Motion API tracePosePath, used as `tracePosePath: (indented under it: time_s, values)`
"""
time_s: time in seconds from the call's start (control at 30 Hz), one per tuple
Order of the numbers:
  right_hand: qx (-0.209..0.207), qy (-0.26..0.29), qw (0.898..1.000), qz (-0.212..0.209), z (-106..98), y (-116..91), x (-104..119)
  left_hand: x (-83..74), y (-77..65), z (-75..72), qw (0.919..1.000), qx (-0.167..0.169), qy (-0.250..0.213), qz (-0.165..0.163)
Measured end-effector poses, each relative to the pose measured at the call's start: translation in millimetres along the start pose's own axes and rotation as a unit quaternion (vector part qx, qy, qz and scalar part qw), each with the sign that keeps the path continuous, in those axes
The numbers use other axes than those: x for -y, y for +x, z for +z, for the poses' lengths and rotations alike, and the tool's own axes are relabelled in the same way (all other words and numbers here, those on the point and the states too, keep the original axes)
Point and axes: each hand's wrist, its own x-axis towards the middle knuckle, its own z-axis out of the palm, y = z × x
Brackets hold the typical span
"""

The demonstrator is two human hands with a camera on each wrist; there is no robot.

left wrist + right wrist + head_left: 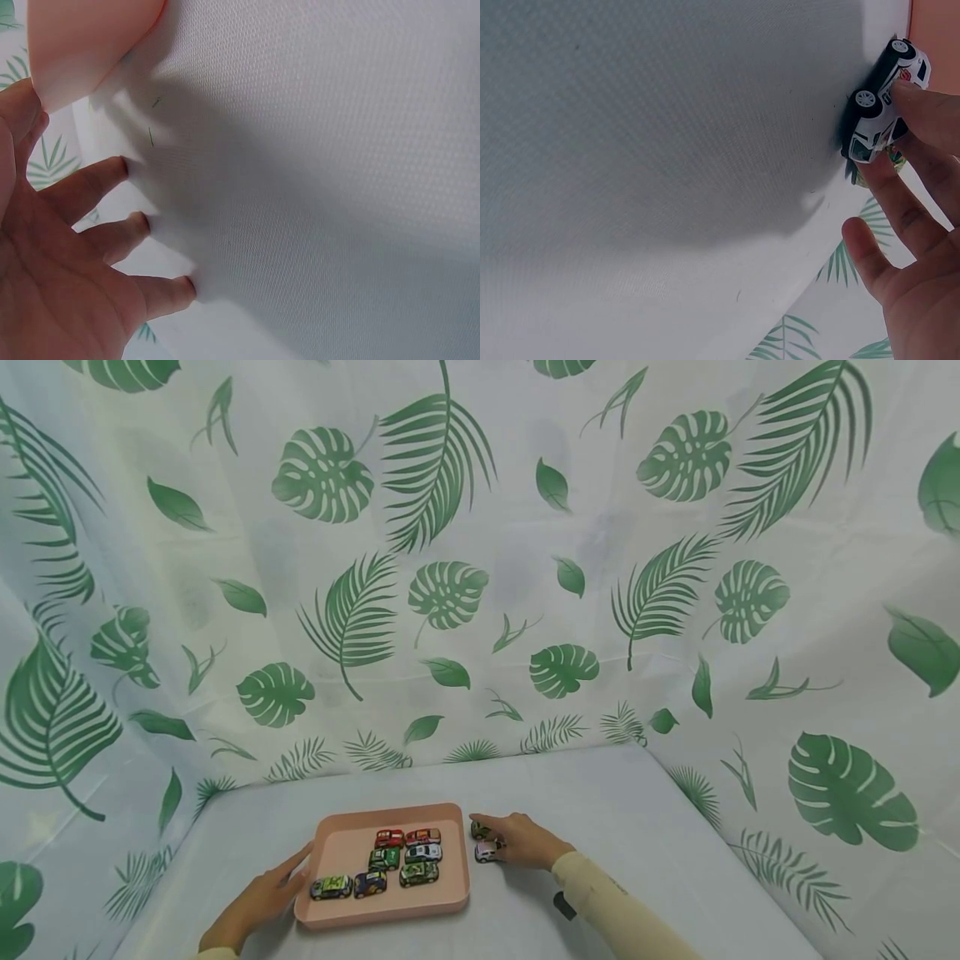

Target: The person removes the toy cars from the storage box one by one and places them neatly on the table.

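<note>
In the head view my right hand [525,841] is just right of the pink tray [390,910], at a white toy car [486,851]. The right wrist view has its thumb on the near side of the white car [885,105] and fingers behind, pinching it. A green toy car [478,831] stands behind the white one, partly hidden by the fingers. My left hand [264,897] rests at the tray's left side. Seen from the left wrist, the left hand [67,247] has its fingers spread, fingertips at the table and thumb side by the tray wall [90,45].
Several toy cars sit inside the tray, among them a red one [389,837], a dark blue one [371,884] and a camouflage one [418,873]. A small black object [564,906] shows by the right forearm. Leaf-print curtains [510,568] enclose the white table [570,785].
</note>
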Motion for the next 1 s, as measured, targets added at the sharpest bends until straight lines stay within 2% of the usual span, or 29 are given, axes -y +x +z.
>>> tracePosePath:
  time_s: [0.3,0.73,1.0]
  values:
    - [-0.007,-0.004,1.0,0.007,-0.3,-1.3,1.1,-0.8,0.8,1.9,0.9999,0.005,-0.005,-0.012]
    - [-0.107,-0.014,0.994,0.025,-5.9,-1.1,5.7,5.4,4.6,2.3,1.0,0.001,-0.001,0.001]
    - [-0.1,-0.02,0.993,0.052,-5.1,0.4,8.5,5.3,6.2,1.3,1.0,0.006,0.002,0.001]
